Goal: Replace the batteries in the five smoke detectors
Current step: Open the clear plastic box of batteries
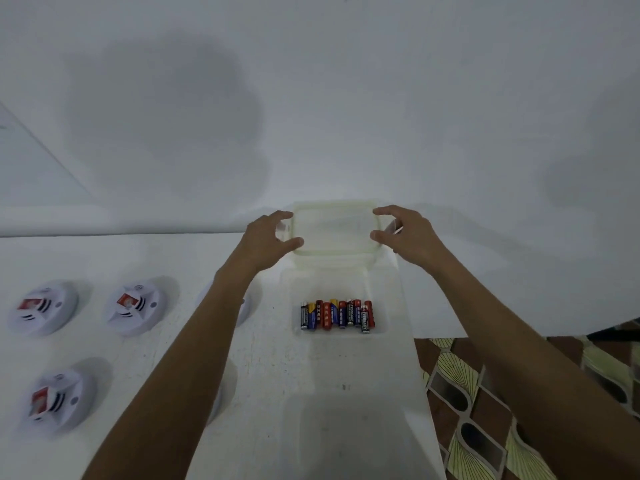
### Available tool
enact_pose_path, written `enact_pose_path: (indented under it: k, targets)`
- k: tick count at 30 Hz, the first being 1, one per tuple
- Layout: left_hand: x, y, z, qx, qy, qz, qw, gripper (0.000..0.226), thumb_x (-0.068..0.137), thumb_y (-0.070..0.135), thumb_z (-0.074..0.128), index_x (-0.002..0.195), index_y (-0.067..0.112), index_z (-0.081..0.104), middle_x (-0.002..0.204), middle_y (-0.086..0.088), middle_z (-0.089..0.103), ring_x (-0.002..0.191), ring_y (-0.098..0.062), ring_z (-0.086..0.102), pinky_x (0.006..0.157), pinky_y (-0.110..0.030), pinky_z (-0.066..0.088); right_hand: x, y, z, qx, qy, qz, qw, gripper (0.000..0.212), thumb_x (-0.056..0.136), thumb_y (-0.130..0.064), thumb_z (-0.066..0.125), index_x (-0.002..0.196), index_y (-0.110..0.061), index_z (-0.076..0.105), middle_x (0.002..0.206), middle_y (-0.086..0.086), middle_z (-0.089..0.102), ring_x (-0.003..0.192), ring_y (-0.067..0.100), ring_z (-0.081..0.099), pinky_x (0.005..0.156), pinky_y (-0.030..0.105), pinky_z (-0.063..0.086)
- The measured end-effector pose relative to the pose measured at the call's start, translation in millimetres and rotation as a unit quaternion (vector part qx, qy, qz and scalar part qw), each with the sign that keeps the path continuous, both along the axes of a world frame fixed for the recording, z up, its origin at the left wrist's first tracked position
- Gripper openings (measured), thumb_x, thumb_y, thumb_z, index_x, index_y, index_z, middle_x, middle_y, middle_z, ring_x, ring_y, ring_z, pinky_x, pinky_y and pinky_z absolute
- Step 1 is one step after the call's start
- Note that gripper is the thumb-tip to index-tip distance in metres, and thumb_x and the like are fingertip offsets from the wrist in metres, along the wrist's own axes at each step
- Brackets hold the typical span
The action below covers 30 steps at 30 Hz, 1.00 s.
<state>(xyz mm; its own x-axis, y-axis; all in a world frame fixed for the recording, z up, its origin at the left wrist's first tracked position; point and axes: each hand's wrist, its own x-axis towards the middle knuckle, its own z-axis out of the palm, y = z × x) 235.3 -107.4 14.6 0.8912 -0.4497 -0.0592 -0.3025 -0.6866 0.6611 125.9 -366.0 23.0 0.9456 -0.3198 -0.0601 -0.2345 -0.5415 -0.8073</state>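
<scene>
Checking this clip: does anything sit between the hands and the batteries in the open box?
Nothing visible covers the batteries; they lie exposed in the box. The lid is off, gripped at its sides by the left hand and right hand, beyond the box toward the wall.

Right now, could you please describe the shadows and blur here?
Head view: grey shadows blotch the white wall; the translucent plastic lid fades against it; the round white smoke detectors smear near the left edge; the red and blue batteries look sharper.
</scene>
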Motion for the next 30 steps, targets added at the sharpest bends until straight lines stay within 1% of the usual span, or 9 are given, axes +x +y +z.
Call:
enact_pose_path:
  k: [3, 6, 9, 12, 15, 19, 23, 27, 30]
  targets:
    - [16, -8, -19, 0.034, 0.022, -0.013, 0.999, 0.062, 0.081, 0.042, 0.070, 0.135, 0.025, 0.045, 0.128, -0.008, 0.055, 0.107, -0.026, 0.057, 0.095, -0.040, 0.044, 16, -6, -16, -0.012, 0.030, 0.009, 0.999, 0.042, 0.088, -0.026, 0.071, 0.128, -0.027, 0.060, 0.087, 0.006, 0.065, 0.068, 0.007, 0.057, 0.068, 0.021, 0.043]
    - [23, -15, -35, 0.062, 0.036, -0.027, 0.997, 0.064, 0.083, 0.042, 0.069, 0.138, 0.023, 0.042, 0.128, -0.009, 0.054, 0.107, -0.025, 0.056, 0.095, -0.038, 0.042, 25, -11, -37, -0.041, 0.065, 0.022, 0.997, 0.043, 0.089, -0.027, 0.069, 0.131, -0.025, 0.059, 0.090, 0.004, 0.063, 0.079, 0.011, 0.058, 0.072, 0.020, 0.041]
    - [25, -19, -49, 0.092, 0.047, -0.031, 0.994, 0.065, 0.083, 0.042, 0.068, 0.139, 0.022, 0.041, 0.129, -0.011, 0.051, 0.116, -0.025, 0.049, 0.097, -0.036, 0.038, 28, -11, -53, -0.058, 0.096, 0.035, 0.993, 0.043, 0.091, -0.028, 0.067, 0.132, -0.023, 0.058, 0.102, 0.000, 0.055, 0.088, 0.015, 0.055, 0.082, 0.022, 0.039]
    - [26, -20, -58, 0.115, 0.038, -0.030, 0.992, 0.067, 0.082, 0.046, 0.067, 0.140, 0.023, 0.041, 0.133, -0.015, 0.044, 0.114, -0.030, 0.051, 0.100, -0.041, 0.041, 29, -10, -68, -0.106, 0.111, 0.032, 0.988, 0.044, 0.092, -0.034, 0.064, 0.135, -0.029, 0.054, 0.113, 0.009, 0.056, 0.096, 0.019, 0.054, 0.083, 0.023, 0.037]
    - [24, -18, -63, 0.121, 0.020, -0.030, 0.992, 0.067, 0.082, 0.050, 0.065, 0.139, 0.026, 0.041, 0.132, -0.015, 0.043, 0.109, -0.030, 0.055, 0.094, -0.040, 0.045, 27, -8, -72, -0.115, 0.112, 0.016, 0.987, 0.046, 0.093, -0.039, 0.061, 0.138, -0.034, 0.051, 0.117, 0.011, 0.046, 0.093, 0.021, 0.055, 0.082, 0.023, 0.038]
    - [24, -13, -64, 0.135, 0.004, -0.034, 0.990, 0.066, 0.082, 0.053, 0.063, 0.139, 0.028, 0.040, 0.132, -0.015, 0.043, 0.119, -0.030, 0.047, 0.095, -0.042, 0.042, 23, -4, -70, -0.127, 0.116, 0.013, 0.985, 0.046, 0.095, -0.040, 0.058, 0.140, -0.036, 0.048, 0.120, 0.009, 0.039, 0.093, 0.022, 0.056, 0.084, 0.023, 0.039]
    - [17, -8, -57, 0.131, -0.030, -0.034, 0.990, 0.065, 0.086, 0.046, 0.063, 0.141, 0.022, 0.040, 0.137, -0.014, 0.038, 0.125, -0.032, 0.038, 0.098, -0.045, 0.039, 15, 0, -65, -0.140, 0.092, 0.001, 0.986, 0.048, 0.096, -0.038, 0.056, 0.143, -0.033, 0.045, 0.123, 0.012, 0.038, 0.099, 0.023, 0.053, 0.087, 0.028, 0.044]
    - [1, 3, -45, 0.105, -0.050, -0.039, 0.992, 0.055, 0.087, 0.044, 0.062, 0.135, 0.023, 0.046, 0.133, -0.008, 0.046, 0.118, -0.026, 0.048, 0.097, -0.040, 0.043, -3, 11, -52, -0.125, 0.051, -0.005, 0.991, 0.047, 0.096, -0.036, 0.056, 0.142, -0.031, 0.046, 0.122, 0.010, 0.040, 0.098, 0.019, 0.048, 0.087, 0.026, 0.040]
    - [-23, 14, -36, 0.088, -0.064, -0.044, 0.993, 0.049, 0.088, 0.042, 0.061, 0.132, 0.024, 0.050, 0.129, -0.005, 0.051, 0.113, -0.022, 0.050, 0.095, -0.037, 0.044, -20, 26, -42, -0.108, 0.025, 0.008, 0.994, 0.045, 0.095, -0.038, 0.057, 0.139, -0.031, 0.048, 0.117, 0.007, 0.042, 0.105, 0.023, 0.052, 0.097, 0.036, 0.046]
